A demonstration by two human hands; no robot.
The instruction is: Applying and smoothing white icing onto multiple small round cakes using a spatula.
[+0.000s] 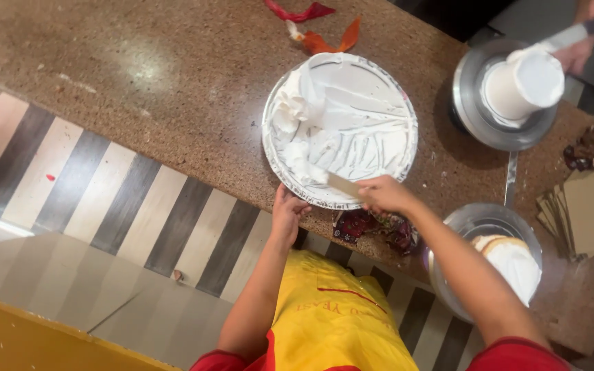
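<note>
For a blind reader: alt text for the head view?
The right hand scrapes a flat spatula through white cream in a round metal bowl on a brown speckled stone counter; the left hand steadies the bowl's near rim.

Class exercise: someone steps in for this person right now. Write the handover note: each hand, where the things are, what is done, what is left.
Left hand: steadies the near rim of the round metal pan on the stone counter.
Right hand: grips a flat spatula, blade in the white cream.
Things: a cream-covered cake on a turntable sits to the right, near the person; a taller frosted cake on another stand is being worked by someone else's hand.
Done: much of the pan is scraped thin.
Left: cream is heaped along the pan's left side; the near cake's edge looks partly bare.
</note>
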